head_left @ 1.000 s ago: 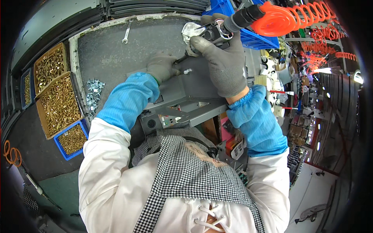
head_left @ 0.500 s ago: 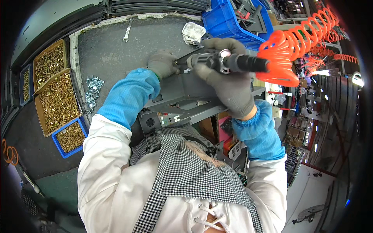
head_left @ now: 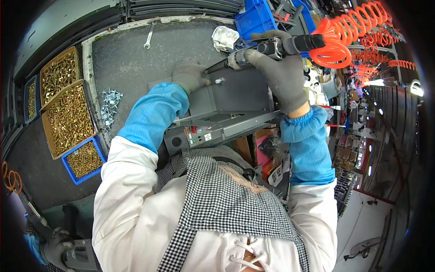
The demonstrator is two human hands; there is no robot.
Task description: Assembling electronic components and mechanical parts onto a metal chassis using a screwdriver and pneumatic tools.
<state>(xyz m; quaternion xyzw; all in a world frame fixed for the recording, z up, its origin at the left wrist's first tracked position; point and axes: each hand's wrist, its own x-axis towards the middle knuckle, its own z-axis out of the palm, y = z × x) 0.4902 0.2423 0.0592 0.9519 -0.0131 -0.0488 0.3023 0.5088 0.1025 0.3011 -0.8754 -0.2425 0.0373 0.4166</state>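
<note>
My right hand point(head_left: 286, 80), in a grey glove, is wrapped round a black and silver air screwdriver point(head_left: 271, 48) held at a slant. Its long bit points left and down, the tip ending beside the fingers of my left hand point(head_left: 190, 76). That hand, gloved too, is closed at the far left edge of a dark grey sheet-metal casing point(head_left: 242, 95); whatever its fingers pinch is hidden. A small whitish fitting point(head_left: 219, 80) stands on the casing panel. Nearer my apron, the casing has a face with a round hole and small sockets point(head_left: 199, 136).
Trays of brass-coloured screws point(head_left: 70, 120) and a loose heap of silver screws point(head_left: 110, 106) lie left. A wrench point(head_left: 148, 38), a white rag point(head_left: 224, 38) and a blue crate point(head_left: 256, 20) stand beyond. An orange coiled hose point(head_left: 333, 47) hangs right. Another person's gloved hand point(head_left: 56, 248) shows lower left.
My right hand and the screwdriver have moved up and to the right, uncovering more of the casing panel. My left hand has hardly moved. Another person's hand has come in at lower left.
</note>
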